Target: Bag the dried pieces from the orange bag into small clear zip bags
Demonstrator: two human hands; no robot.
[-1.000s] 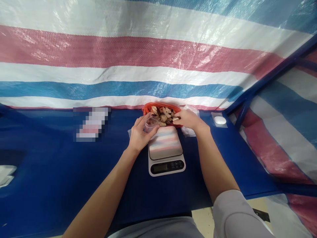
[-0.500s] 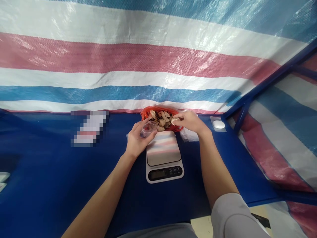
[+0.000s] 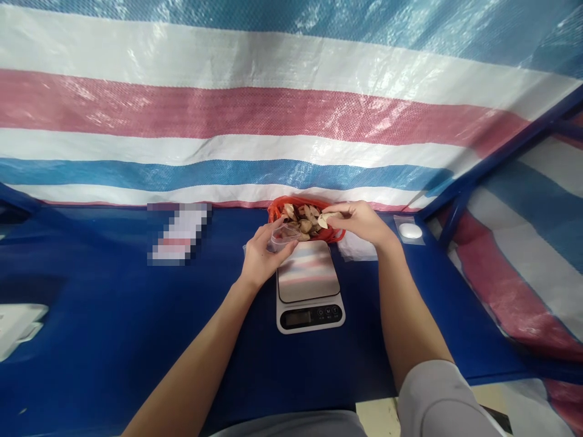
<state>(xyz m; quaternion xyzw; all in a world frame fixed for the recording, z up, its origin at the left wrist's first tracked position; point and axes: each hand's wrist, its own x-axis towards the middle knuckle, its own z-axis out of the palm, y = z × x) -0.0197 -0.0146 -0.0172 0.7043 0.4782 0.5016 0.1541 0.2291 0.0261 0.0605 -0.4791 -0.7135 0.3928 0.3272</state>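
My left hand (image 3: 266,254) is closed around a clear plastic bag (image 3: 283,237), its mouth held open above the back left of the kitchen scale (image 3: 308,276). Between the thumb and fingers of my right hand (image 3: 359,221) is a pale dried slice (image 3: 324,220), with dark edging, its exact kind unclear. Just below it lies a red plastic bag (image 3: 337,235), opened out behind the scale. Many brown and cream dried slices (image 3: 304,224) fill this bag. The scale has a bare shiny plate and a dark display.
Clear plastic packaging (image 3: 357,246) lies right of the red bag. Farther right is a small clear packet with a white oval item (image 3: 410,230). A blurred-out paper (image 3: 180,233) lies left, and a white case (image 3: 20,325) sits at the left edge. Striped sheeting (image 3: 228,109) hangs behind the blue table.
My right hand has lifted slightly with the pale slice, which shows more clearly. My left hand keeps the clear bag in place. The whole view has shifted a little, showing more at the left.
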